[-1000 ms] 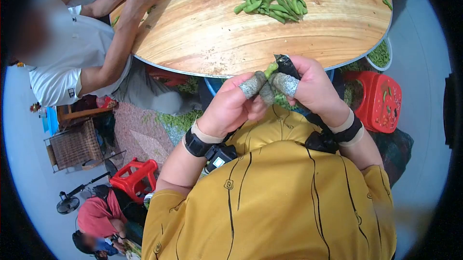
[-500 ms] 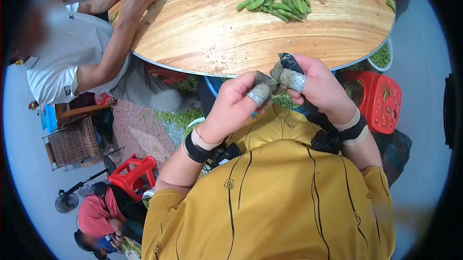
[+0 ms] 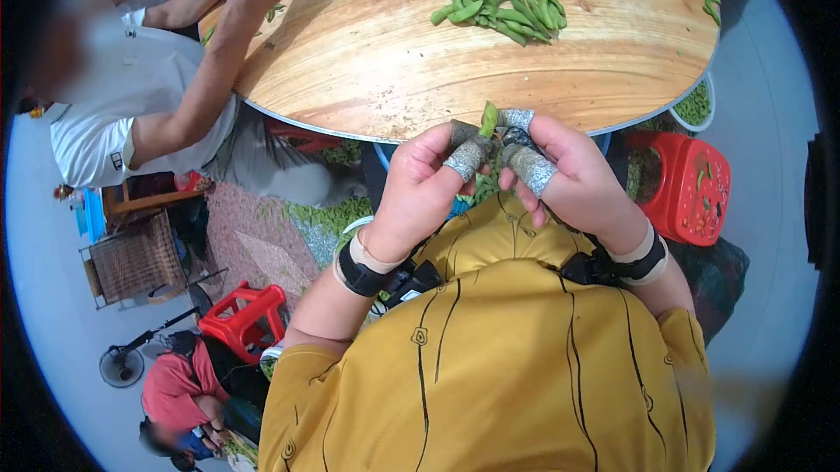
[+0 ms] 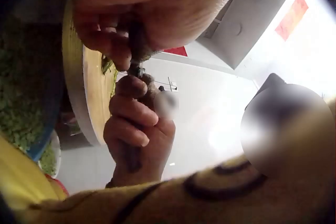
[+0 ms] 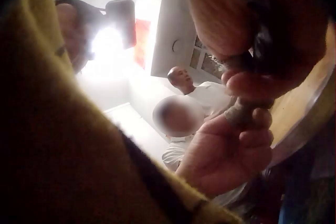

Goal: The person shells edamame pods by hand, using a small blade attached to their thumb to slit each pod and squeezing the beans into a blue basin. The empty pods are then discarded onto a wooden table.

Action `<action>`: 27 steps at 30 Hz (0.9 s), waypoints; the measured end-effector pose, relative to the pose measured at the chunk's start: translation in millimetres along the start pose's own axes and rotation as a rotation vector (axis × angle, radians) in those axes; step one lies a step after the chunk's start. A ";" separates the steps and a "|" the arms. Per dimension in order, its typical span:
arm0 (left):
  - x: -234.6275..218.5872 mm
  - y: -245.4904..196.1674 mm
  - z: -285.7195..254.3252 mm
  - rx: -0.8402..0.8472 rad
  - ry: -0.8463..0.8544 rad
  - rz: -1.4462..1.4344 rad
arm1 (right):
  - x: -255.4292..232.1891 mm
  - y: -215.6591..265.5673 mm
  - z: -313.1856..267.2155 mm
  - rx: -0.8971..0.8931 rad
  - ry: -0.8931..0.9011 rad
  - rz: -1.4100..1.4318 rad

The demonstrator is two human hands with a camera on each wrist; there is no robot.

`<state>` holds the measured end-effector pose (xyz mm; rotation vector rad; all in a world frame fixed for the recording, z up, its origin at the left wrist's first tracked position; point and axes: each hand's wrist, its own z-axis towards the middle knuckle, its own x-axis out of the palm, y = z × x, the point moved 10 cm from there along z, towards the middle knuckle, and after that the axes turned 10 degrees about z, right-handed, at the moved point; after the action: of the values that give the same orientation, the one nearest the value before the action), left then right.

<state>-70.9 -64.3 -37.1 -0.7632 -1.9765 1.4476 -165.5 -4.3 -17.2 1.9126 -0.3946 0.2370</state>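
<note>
Green pod (image 3: pixel 489 118) points upward by the near edge of the surface (image 3: pixel 350 78), pinched in the taped grip of the left hand (image 3: pixel 416 188); rightward, the right hand (image 3: pixel 573 170) curls round a dark object (image 3: pixel 518 137).

They wear a mustard top (image 3: pixel 490 341) with black line patterns; beyond its sleeves (image 3: pixel 297 384) come black-and-beige wristbands (image 3: pixel 357 269), then greyish finger wraps (image 3: pixel 468 157).

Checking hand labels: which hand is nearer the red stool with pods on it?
Right. The right hand is left of the red stool; the left hand lies farther left.
</note>
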 end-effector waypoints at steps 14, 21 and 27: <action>0.9 0.1 1.0 0.087 0.014 0.211 | 1.2 -19.4 0.6 0.212 0.005 0.306; 37.4 22.0 -2.8 -0.180 0.462 -0.785 | -0.4 -15.1 7.1 -0.040 0.113 0.070; 44.8 16.8 -8.4 -0.241 0.555 -0.915 | -4.9 14.1 -0.7 -0.436 0.017 -0.292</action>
<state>-93.1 -22.0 -46.2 -0.2223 -1.6914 0.4076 -175.4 -7.6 -6.5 1.5118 -0.1349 -0.0271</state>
